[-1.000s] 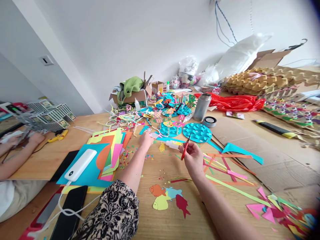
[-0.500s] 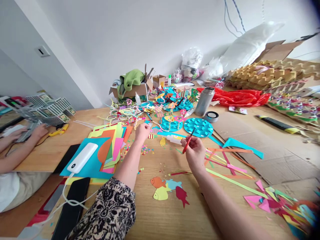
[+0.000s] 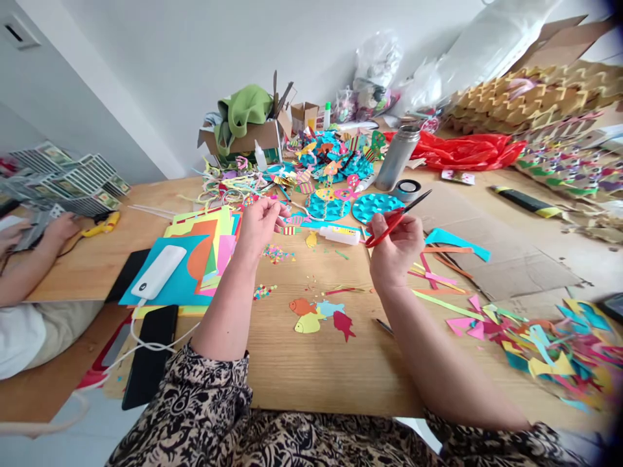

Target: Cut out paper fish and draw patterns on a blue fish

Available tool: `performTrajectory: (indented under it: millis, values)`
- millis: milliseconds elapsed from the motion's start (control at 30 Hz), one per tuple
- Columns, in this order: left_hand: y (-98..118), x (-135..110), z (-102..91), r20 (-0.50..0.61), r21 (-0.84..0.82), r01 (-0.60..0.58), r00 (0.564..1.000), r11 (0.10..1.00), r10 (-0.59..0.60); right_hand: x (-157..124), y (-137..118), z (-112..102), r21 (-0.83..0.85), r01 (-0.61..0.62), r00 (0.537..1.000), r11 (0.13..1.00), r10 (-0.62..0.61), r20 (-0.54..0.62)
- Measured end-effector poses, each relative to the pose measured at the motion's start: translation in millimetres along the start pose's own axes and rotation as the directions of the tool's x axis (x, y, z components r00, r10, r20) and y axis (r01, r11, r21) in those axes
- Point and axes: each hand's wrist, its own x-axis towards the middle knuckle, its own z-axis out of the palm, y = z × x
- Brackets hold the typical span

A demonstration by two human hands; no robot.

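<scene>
My right hand is raised over the table, closed around the red handles of a pair of scissors; the dark blades point up and to the right. My left hand is held up near the stack of coloured paper, its thumb and fingertips pinched together. Whatever may be between those fingertips is too small to make out. Below, between my forearms, lie paper fish: an orange one, a yellow one, a light blue one and a dark red one. A white glue bottle rests between my hands.
Coloured paper sheets with a white power bank lie left, beside a black phone. A steel flask stands behind two blue discs. Paper scraps cover the right side. Another person's hand works at far left.
My right hand has moved right and turned, swinging the scissors so the blades point right. My left hand has shifted slightly left in view. The camera view has tilted downward.
</scene>
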Motion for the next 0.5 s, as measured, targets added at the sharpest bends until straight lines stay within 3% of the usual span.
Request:
performTrajectory:
  millis: [200, 267, 333, 500]
  values:
    - [-17, -26, -3.2, 0.024, 0.028, -0.007, 1.0, 1.0, 0.006, 10, -23, 3, 0.029, 0.049, 0.999, 0.998, -0.049, -0.006]
    - [-27, -35, -3.5, 0.045, 0.156, -0.033, 0.999, 0.987, 0.026, 16, -34, 4, 0.059, 0.062, 0.998, 0.996, -0.061, -0.011]
    - [-38, -45, -2.1, 0.104, 0.387, -0.107, 0.992, 0.916, 0.072, 21, -46, 5, 0.101, 0.07, 0.997, 0.992, -0.069, -0.016]
    - [-56, -67, 15.1, 0.205, 0.538, -0.252, 0.965, 0.805, 0.165, 27, -66, -3, 0.084, 0.024, 0.994, 0.996, -0.033, 0.101]
